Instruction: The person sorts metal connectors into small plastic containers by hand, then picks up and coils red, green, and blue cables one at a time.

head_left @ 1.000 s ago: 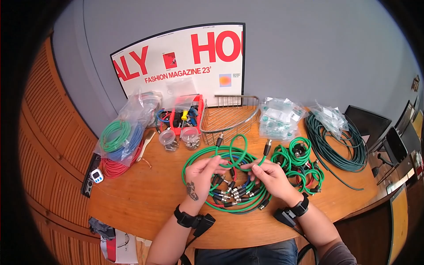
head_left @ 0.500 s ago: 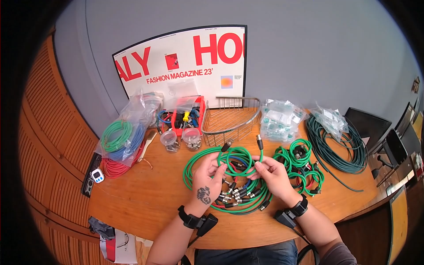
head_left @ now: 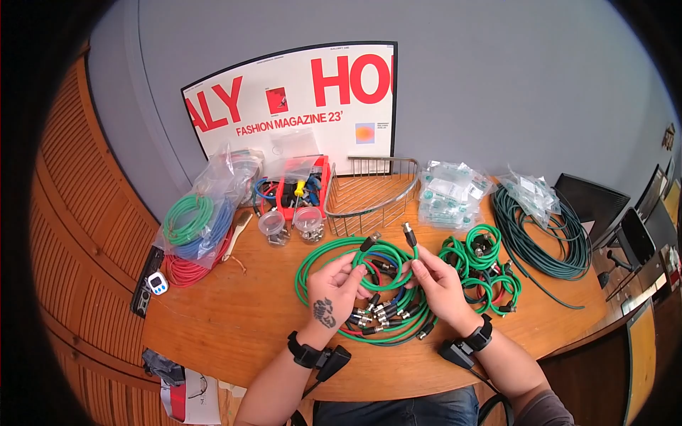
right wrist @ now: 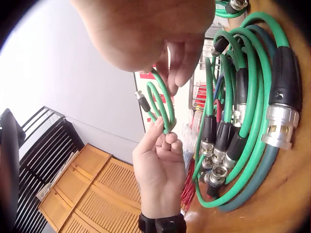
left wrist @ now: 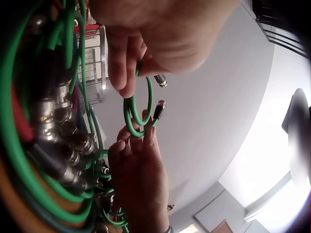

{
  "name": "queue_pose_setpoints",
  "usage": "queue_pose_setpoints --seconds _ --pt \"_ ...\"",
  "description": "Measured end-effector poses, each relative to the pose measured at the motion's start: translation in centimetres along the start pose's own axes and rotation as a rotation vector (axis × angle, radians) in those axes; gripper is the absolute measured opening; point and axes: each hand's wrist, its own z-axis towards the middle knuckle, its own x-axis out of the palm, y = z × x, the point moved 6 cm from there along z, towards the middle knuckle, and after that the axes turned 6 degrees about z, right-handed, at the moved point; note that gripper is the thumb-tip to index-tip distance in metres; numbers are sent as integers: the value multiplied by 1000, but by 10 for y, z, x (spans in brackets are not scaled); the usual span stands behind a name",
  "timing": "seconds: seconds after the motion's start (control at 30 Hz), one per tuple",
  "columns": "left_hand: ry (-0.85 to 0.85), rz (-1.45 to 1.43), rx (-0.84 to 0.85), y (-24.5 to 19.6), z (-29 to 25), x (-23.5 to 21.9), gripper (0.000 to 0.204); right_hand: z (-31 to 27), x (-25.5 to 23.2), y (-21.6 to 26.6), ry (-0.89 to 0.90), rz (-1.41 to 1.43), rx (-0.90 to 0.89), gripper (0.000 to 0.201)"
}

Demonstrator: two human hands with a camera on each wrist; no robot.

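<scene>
In the head view, a green cable with a black-booted metal plug at each end is bent into a small coil (head_left: 389, 287) between my hands. My left hand (head_left: 332, 292) pinches the coil's left side, below one plug (head_left: 370, 241). On the right, my right hand (head_left: 442, 292) grips the cable between thumb and fingers under the other plug (head_left: 409, 236), which points up. Both wrist views show the looped cable (right wrist: 171, 109) spanning the two hands. Beneath them on the table lies a large coil of green cables (head_left: 304, 266) with several metal connectors (head_left: 383, 311) bunched inside it.
Right of the pile are small green cable coils (head_left: 484, 245), a dark green cable coil (head_left: 579, 259) and plastic bags (head_left: 455, 193). Behind stand a wire basket (head_left: 373, 209), a red bin (head_left: 324, 177) and small clear tubs (head_left: 307, 221). Bagged cables (head_left: 188, 220) lie at left.
The cable's loose loop has been drawn into a rounder, doubled coil between the hands. The right-hand plug has moved left, closer to the other one.
</scene>
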Motion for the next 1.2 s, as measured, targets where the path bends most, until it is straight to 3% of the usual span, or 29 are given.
queue_pose_setpoints --seconds 0.17,0.23,0.37,0.5,0.63,0.7,0.8,0.9,0.93,1.1,1.2 --pt "-35 -13 -7 -3 -1 -2 34 -4 1 10 -28 -142 -94 39" --pt "-20 22 -18 -5 -3 1 32 -7 13 31 131 -514 -287 39" --pt "-35 -47 -21 -2 -7 5 31 -6 12 27 86 -638 -463 37" --pt "-45 -34 41 0 -10 10 33 -8 6 24 44 -685 -387 36" --pt "88 36 107 -1 -9 15 33 -6 1 21 -98 -377 -171 36" --pt "87 -15 63 -2 -8 15 32 -5 -5 16 -158 -239 -78 37" --pt "33 -106 -8 0 -6 10 30 0 -7 5 -140 -24 -50 42" --pt "-15 -168 -40 3 -1 2 28 -1 8 26 63 -238 -304 71" --pt "7 -191 -64 4 0 1 30 -2 11 28 142 -190 -225 86" --pt "116 -211 -131 2 -1 5 32 -1 8 23 197 -222 -172 90" --pt "137 -227 -132 1 0 5 33 1 2 17 191 -138 -120 80"
